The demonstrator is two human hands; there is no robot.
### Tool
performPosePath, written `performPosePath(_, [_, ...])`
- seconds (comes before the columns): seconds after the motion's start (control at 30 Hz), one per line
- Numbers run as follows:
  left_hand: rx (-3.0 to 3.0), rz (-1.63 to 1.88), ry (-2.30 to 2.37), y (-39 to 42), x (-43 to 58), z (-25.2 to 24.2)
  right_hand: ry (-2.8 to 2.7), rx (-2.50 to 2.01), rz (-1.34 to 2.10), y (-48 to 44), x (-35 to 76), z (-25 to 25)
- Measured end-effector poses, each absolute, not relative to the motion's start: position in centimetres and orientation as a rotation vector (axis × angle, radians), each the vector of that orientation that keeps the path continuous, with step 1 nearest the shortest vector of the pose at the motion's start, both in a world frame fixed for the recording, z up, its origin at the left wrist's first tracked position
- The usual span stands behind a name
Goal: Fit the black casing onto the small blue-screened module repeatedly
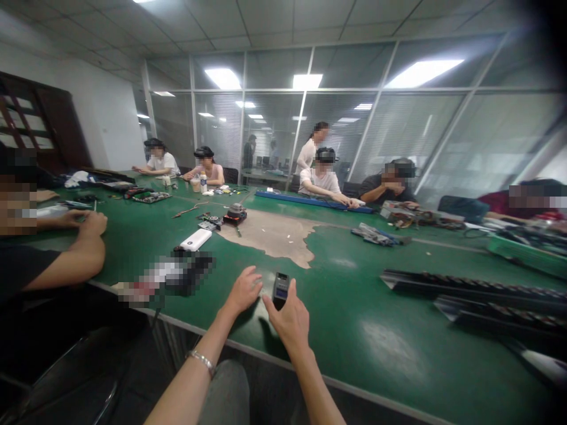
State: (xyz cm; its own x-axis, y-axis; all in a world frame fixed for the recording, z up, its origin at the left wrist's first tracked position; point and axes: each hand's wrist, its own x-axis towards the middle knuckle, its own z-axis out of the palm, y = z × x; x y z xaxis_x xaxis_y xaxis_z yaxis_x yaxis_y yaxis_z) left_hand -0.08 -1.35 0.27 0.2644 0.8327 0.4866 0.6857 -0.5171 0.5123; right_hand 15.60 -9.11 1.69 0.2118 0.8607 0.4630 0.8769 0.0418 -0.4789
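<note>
Right grip [289, 323] pinches a small dark device [280, 289] upright on the green worktop [363, 330], seemingly to steady it; left grip [243, 290], fingers loosely curled, rests just beside at nine o'clock.

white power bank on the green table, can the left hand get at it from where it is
Probably yes: the left hand is over the green table, and bare tabletop seems to run up to the white power bank. A pixelated blurred object lies close beside that line but doesn't look to block it.
</note>
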Motion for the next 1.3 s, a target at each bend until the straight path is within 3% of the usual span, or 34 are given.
performPosePath(0.2, [2.449,0.833,1.575,-2.4,0.4,0.4,-1.552,-1.791,-0.01,-9.2,14.8,1.0])
performPosePath(0.47, [2.457,0.826,1.581,-2.4,0.6,0.3,-1.48,-1.576,-0.043,-8.9,18.8,5.2])
performPosePath(0.8, [2.505,0.797,1.6,-2.6,0.7,0.2,-1.426,-1.916,-0.139,-10.3,23.8,-0.1])
performPosePath(1.3, [2.526,0.795,1.596,-3.1,0.7,0.2,-1.435,-1.911,-0.171,-10.8,24.0,-0.1])
